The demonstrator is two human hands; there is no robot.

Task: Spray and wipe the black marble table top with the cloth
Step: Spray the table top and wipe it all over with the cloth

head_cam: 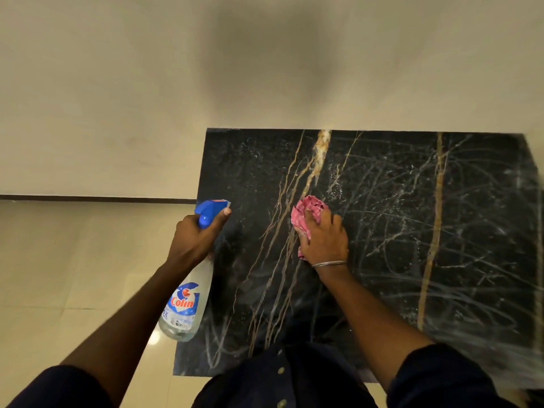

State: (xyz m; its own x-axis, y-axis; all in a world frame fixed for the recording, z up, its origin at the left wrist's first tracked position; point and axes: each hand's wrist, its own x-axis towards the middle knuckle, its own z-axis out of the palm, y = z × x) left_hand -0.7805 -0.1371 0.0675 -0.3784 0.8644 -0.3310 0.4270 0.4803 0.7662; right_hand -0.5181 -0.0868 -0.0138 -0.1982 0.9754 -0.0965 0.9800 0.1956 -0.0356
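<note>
Left of centre, the left hand (195, 237) wraps the neck of the spray bottle (185, 304) (blue head, clear body), forefinger stretched along the nozzle, at the left edge of the black marble table top (412, 178). Mid-frame, the right hand (325, 240) presses the bunched pink cloth (309, 209) onto the marble, fingers curled over it. The blurred right side bears pale streaks (477, 293), possibly wet spray.

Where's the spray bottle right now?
In the head view, the spray bottle is gripped in the left hand at the left edge of the black marble table top, over the tiled floor, left of the right hand holding the pink cloth.
</note>
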